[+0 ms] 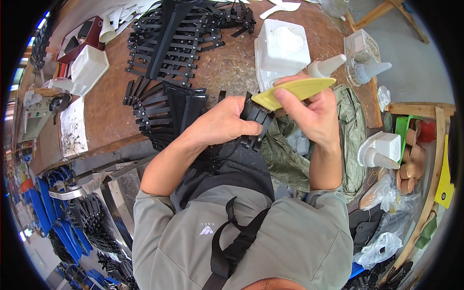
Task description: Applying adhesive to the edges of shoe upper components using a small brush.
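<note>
Before my chest, my left hand pinches a black strappy piece, much like a sandal upper, between thumb and fingers. My right hand grips a flat yellow sole-shaped piece, thumb on its near face. The yellow piece is tilted, and its left tip meets the top of the black straps. My fingers partly hide where the two join. To the left of my left hand, a bunch of similar black strap pieces lies at the table's edge, and a larger pile spreads behind it.
Square white containers with cone spouts stand on the brown table, one just beyond my hands. A crumpled green sheet hangs at the right edge. Another white container and a wooden rack are right; blue pieces hang left.
</note>
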The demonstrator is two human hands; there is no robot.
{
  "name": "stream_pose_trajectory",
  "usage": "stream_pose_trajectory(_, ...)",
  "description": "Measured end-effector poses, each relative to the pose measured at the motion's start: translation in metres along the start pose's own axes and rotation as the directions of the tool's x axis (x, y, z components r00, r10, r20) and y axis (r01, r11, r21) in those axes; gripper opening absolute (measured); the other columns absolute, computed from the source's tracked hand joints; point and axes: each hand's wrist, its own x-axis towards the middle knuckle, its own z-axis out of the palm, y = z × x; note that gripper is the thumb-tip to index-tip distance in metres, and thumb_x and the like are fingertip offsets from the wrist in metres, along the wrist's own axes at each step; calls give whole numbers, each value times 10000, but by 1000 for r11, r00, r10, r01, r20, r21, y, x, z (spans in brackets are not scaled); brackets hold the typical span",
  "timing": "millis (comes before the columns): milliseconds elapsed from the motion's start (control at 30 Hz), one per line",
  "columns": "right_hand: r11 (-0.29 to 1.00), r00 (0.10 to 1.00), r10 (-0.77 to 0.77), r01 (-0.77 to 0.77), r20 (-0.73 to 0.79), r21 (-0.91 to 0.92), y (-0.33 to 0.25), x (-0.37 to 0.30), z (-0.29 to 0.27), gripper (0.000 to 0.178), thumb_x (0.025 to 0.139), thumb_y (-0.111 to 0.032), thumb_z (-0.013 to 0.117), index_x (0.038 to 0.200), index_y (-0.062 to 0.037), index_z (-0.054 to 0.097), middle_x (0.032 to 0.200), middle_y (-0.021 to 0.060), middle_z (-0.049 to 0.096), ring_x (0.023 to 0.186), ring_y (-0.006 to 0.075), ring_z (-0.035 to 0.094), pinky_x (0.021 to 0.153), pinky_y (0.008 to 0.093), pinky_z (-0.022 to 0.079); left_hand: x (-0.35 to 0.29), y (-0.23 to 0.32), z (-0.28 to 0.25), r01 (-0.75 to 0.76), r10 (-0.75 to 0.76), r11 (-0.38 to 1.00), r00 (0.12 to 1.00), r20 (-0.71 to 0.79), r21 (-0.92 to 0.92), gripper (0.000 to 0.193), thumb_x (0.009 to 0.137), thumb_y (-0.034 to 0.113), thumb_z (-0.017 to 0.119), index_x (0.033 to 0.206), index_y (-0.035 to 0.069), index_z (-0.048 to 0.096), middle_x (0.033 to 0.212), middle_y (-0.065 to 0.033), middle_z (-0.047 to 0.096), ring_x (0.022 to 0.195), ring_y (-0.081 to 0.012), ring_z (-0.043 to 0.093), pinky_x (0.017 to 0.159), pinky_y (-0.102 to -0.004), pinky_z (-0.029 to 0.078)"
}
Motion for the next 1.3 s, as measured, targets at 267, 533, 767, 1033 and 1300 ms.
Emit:
stream_pose_trajectory(267,985,987,-157,158,17,-76,3,3,0,128,858,-78,638,932,24,659,781,14,646,664,60,564,588,197,439,4,-3,-4,-36,37,999,999,32,-16,95,770,14,655,815,46,577,711,45,573,607,-29,499,551,-191,398)
stream_pose_trajectory(533,984,992,63,-43,-110,176,2,-22,-9,144,862,-77,645,970,18,650,801,20,633,659,51,537,567,190,418,-4,-1,-4,-2,4,997,1000,22,-78,120,773,17,660,882,27,612,726,41,588,634,-31,515,590,-195,423)
stream_pose_trajectory(767,948,970,107,-34,-217,315,20,-38,-13,144,857,-78,650,972,9,645,792,23,630,640,45,535,541,187,404,-5,-6,-6,-63,62,994,998,-12,-90,61,782,34,637,833,15,610,750,35,589,639,-35,512,579,-203,427)
stream_pose_trajectory(1033,994,899,105,-85,-426,67,18,-25,-22,146,879,-94,630,985,6,646,776,-5,618,649,42,535,560,177,405,-15,-9,-9,-113,113,991,994,-2,-69,92,789,20,670,859,35,611,748,44,590,665,-34,518,613,-198,426)
stream_pose_trajectory(1300,866,967,189,-247,-171,-436,55,2,-25,259,850,-230,602,929,17,608,814,202,639,782,334,630,705,391,476,-22,-14,-4,-234,225,972,960,-165,-34,110,790,30,686,883,31,627,791,27,613,694,-45,546,649,-211,456)
